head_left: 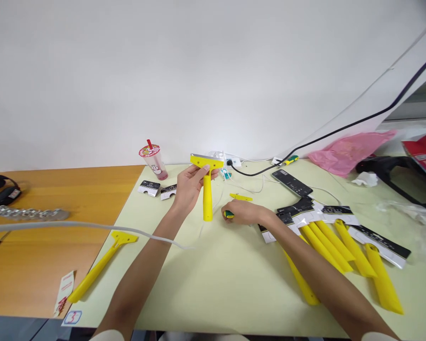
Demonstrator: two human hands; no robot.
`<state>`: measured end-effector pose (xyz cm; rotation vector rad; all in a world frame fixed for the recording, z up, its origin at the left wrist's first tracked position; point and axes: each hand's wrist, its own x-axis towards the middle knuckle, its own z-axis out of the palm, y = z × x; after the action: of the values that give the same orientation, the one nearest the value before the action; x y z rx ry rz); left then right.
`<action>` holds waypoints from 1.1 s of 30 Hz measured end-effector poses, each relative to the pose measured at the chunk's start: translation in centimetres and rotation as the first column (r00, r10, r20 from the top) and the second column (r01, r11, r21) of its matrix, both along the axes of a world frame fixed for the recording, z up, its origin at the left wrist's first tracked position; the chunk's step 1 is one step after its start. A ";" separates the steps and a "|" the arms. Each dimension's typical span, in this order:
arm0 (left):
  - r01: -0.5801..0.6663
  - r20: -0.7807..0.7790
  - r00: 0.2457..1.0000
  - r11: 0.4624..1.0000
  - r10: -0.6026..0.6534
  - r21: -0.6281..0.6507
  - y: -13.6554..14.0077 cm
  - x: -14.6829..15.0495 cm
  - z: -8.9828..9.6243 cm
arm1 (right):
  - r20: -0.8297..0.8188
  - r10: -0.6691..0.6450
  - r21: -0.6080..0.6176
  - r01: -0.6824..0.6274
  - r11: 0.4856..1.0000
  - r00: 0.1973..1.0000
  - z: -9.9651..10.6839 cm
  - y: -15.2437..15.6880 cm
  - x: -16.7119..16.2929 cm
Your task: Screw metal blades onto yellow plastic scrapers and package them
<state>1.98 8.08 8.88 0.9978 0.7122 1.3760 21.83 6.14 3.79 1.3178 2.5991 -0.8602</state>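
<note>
My left hand (pixel 190 187) pinches a yellow scraper (pixel 207 199) near its head, with the thumb on the front. The scraper stands upright, its metal blade edge at the top and its handle pointing down. Lower and to the right, my right hand (pixel 244 211) is closed round a screwdriver (pixel 229 214); only its green-and-yellow handle end shows, and the shaft is hidden. Just beyond that hand lies a flat yellow scraper plate (pixel 241 197). Another yellow scraper (pixel 101 267) rests at the left edge of the pale tabletop, apart from both hands.
Several yellow handles (pixel 326 246) with black-and-white cards lie under and beside my right forearm. Behind are a black phone-like slab (pixel 291 183), a power strip (pixel 234 163) with cables and a drink cup (pixel 155 162). A pink bag (pixel 351 151) lies right; a grey cable (pixel 92 226) crosses left.
</note>
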 end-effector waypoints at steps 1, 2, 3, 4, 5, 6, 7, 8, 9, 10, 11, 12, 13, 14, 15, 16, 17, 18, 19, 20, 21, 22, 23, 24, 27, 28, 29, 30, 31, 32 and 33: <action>0.012 -0.003 1.000 1.000 -0.012 -0.013 0.1 0.0 -0.2 | -0.025 -0.005 0.015 0.005 1.000 1.000 0.6 0.0 0.4; 0.023 -0.007 1.000 0.999 -0.023 -0.024 0.2 0.1 -0.4 | -0.054 -0.010 0.031 0.011 0.999 0.998 1.3 0.0 0.8; 0.033 -0.010 0.999 0.999 -0.033 -0.031 0.2 0.1 -0.5 | -0.093 -0.015 0.050 0.020 0.999 0.996 2.0 0.0 1.3; 0.041 -0.014 0.999 0.999 -0.041 -0.035 0.3 0.1 -0.7 | -0.138 -0.023 0.070 0.033 0.997 0.990 2.6 0.0 1.7; 0.047 -0.017 0.999 0.998 -0.047 -0.036 0.4 0.0 -0.8 | -0.187 -0.029 0.087 0.046 0.995 0.982 3.2 0.1 2.2; 0.048 -0.020 0.999 0.998 -0.049 -0.035 0.5 0.0 -0.8 | -0.230 -0.035 0.099 0.059 0.993 0.973 3.6 0.1 2.5; 0.046 -0.021 0.999 0.998 -0.046 -0.033 0.7 -0.1 -0.8 | -0.253 -0.038 0.107 0.067 0.992 0.967 3.8 0.1 2.6; 0.041 -0.022 0.999 0.999 -0.042 -0.031 0.8 -0.2 -0.9 | -0.253 -0.038 0.112 0.069 0.991 0.967 3.7 0.1 2.6; 0.036 -0.020 0.999 0.999 -0.037 -0.028 0.9 -0.3 -0.8 | -0.234 -0.037 0.115 0.065 0.991 0.972 3.5 0.1 2.4; 0.031 -0.019 0.999 0.999 -0.032 -0.027 0.9 -0.5 -0.8 | -0.199 -0.035 0.115 0.059 0.992 0.979 3.1 0.2 2.1; 0.028 -0.018 0.999 0.999 -0.028 -0.025 1.0 -0.6 -0.7 | -0.163 -0.035 0.115 0.054 0.992 0.986 2.5 0.2 1.7; 0.027 -0.018 0.999 0.999 -0.027 -0.021 1.0 -0.7 -0.6 | -0.132 -0.040 0.117 0.056 0.992 0.990 1.8 0.3 1.3; 0.030 -0.017 0.999 0.999 -0.030 -0.016 1.0 -0.8 -0.5 | -0.111 -0.049 0.120 0.063 0.991 0.993 1.2 0.5 0.8; 0.033 -0.017 0.999 0.999 -0.033 -0.010 1.0 -0.9 -0.3 | -0.098 -0.061 0.124 0.073 0.990 0.993 0.5 0.7 0.5; 0.037 -0.017 0.999 0.999 -0.037 -0.004 1.0 -1.0 -0.2 | -0.087 -0.072 0.130 0.083 0.988 0.994 -0.1 0.9 0.1; 0.041 -0.018 0.999 0.999 -0.041 -0.001 0.9 -1.0 -0.1 | -0.081 -0.079 0.136 0.090 0.987 0.994 -0.5 1.1 -0.2; 0.046 -0.020 0.999 0.999 -0.046 0.000 0.9 -1.1 0.1 | -0.078 -0.080 0.138 0.090 0.986 0.994 -0.9 1.4 -0.4; 0.051 -0.024 0.998 0.999 -0.051 0.001 0.9 -1.1 0.2 | -0.079 -0.070 0.135 0.081 0.987 0.994 -1.2 1.6 -0.6; 0.057 -0.029 0.998 0.998 -0.057 0.001 0.9 -1.2 0.3 | -0.083 -0.051 0.127 0.062 0.990 0.995 -1.4 1.7 -0.9; 0.062 -0.032 0.998 0.998 -0.062 0.002 0.9 -1.2 0.3 | -0.088 -0.026 0.114 0.036 0.993 0.996 -1.5 1.8 -1.2; 0.066 -0.033 0.997 0.998 -0.066 0.004 0.9 -1.3 0.4 | -0.094 0.001 0.100 0.008 0.995 0.996 -1.6 1.9 -1.6; 0.068 -0.031 0.997 0.998 -0.067 0.005 0.9 -1.3 0.4 | -0.097 0.026 0.088 -0.017 0.996 0.995 -1.7 1.9 -2.0; 0.069 -0.028 0.997 0.998 -0.069 0.006 0.9 -1.4 0.4 | -0.098 0.044 0.078 -0.037 0.996 0.994 -1.7 1.9 -2.5; 0.073 -0.024 0.997 0.997 -0.073 0.008 0.9 -1.5 0.4 | -0.095 0.057 0.071 -0.050 0.996 0.994 -1.7 1.9 -3.0; 0.105 -0.025 0.994 0.994 -0.105 0.028 0.9 -1.9 0.5 | -0.063 0.069 0.055 -0.066 0.996 0.996 -1.7 1.8 -4.4; 0.119 -0.030 0.993 0.992 -0.118 0.038 0.9 -2.0 0.5 | -0.048 0.071 0.049 -0.068 0.996 0.996 -1.7 1.8 -4.8; 0.131 -0.036 0.991 0.990 -0.130 0.048 0.9 -2.1 0.6 | -0.031 0.071 0.043 -0.070 0.997 0.997 -1.6 1.9 -5.1; 0.140 -0.042 0.990 0.989 -0.138 0.057 0.8 -2.2 0.6 | -0.013 0.071 0.037 -0.070 0.997 0.997 -1.6 2.0 -5.3; 0.147 -0.047 0.988 0.987 -0.144 0.063 0.8 -2.3 0.7 | 0.006 0.070 0.032 -0.070 0.997 0.998 -1.6 2.1 -5.5; 0.154 -0.051 0.987 0.986 -0.151 0.067 0.7 -2.3 0.7 | 0.025 0.068 0.027 -0.068 0.997 0.997 -1.6 2.1 -5.7; 0.160 -0.051 0.986 0.985 -0.156 0.070 0.7 -2.3 0.8 | 0.045 0.065 0.024 -0.066 0.998 0.997 -1.6 2.2 -5.8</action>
<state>-0.31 8.77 9.63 1.1231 0.6059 1.2517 16.04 8.36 2.15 1.2351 2.6114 -0.7812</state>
